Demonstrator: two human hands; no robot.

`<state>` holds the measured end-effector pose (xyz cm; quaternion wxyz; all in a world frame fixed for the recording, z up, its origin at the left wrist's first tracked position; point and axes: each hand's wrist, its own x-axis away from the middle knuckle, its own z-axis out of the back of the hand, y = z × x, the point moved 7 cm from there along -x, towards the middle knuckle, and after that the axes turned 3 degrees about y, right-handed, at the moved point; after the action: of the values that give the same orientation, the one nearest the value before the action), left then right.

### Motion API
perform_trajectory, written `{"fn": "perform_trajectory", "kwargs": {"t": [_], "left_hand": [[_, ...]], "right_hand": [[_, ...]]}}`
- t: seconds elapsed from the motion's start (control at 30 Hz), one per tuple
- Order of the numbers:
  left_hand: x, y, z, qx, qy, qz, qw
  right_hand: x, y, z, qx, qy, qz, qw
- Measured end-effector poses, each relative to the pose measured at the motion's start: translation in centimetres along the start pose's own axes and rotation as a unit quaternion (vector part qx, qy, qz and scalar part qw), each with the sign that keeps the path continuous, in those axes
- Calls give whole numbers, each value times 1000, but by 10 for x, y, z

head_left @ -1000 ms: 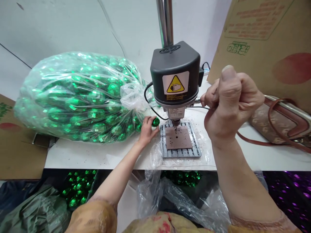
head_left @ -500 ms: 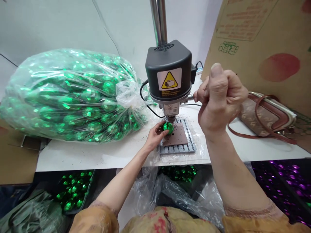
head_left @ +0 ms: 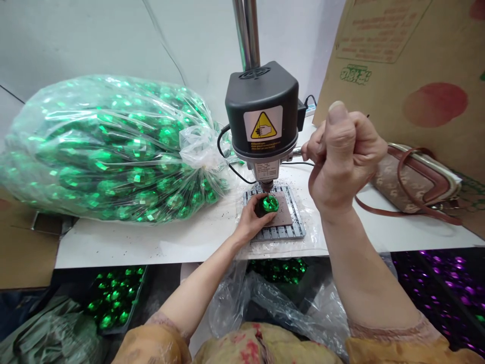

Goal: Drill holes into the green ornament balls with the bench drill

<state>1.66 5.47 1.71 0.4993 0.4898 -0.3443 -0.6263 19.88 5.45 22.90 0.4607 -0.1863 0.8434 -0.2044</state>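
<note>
A small bench drill press (head_left: 262,116) with a dark motor housing and a yellow warning label stands on the white table (head_left: 151,242). My left hand (head_left: 253,221) is closed on a shiny green faceted ball (head_left: 270,204), holding it on the brown pad (head_left: 282,215) of the slotted base, right under the drill bit (head_left: 267,186). My right hand (head_left: 343,154) is a fist around the press's thin metal feed lever (head_left: 297,151) at the machine's right side.
A large clear bag (head_left: 102,151) full of green balls lies left of the press. A patterned handbag (head_left: 413,179) and a cardboard box (head_left: 409,65) sit at the right. Below the table edge are trays of green balls (head_left: 113,298), purple balls (head_left: 450,283) and loose plastic bags (head_left: 257,298).
My left hand carried a green ball from the bag's mouth rightward onto the pad under the drill bit. My right fist stayed on the lever.
</note>
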Motion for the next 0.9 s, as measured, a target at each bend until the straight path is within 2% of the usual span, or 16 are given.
{"fn": "perform_trajectory", "kwargs": {"t": [0.2,0.37,0.57,0.9], "left_hand": [[0,1,1,15,-8,3,1000],[1,0,-1,25,-19,6,999],[2,-1,-1,31,-17,4,999],[1,-3,-2,29,-21,-1,999]], "right_hand": [[11,-1,5,-11,6,22,1000],[20,-5,8,-59,-7,59,996],[24,-3,12,-63,-14,66,996],[31,-2,16,-82,5,113,990]]}}
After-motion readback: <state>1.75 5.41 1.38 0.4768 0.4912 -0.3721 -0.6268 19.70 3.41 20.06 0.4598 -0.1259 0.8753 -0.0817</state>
